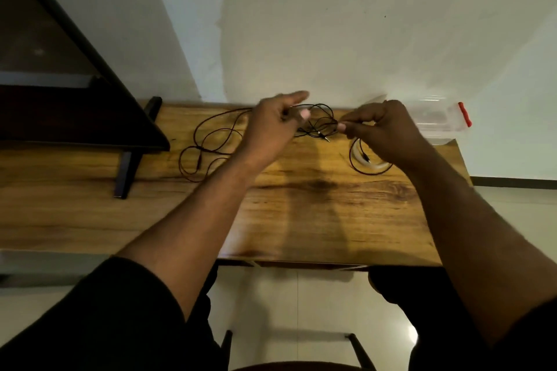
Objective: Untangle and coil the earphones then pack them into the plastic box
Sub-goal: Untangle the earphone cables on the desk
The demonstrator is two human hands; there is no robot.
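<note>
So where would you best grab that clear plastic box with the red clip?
Probably across its long side walls, coming from above with the right hand, which is nearest. The plastic box lies flat at the table's far right corner, long and narrow, so its width likely fits one hand. I'd avoid the red clip, a small end part.

Glossy grained wood table [301, 214]; clear plastic box [434, 117]; matt wall [361, 24].
</note>
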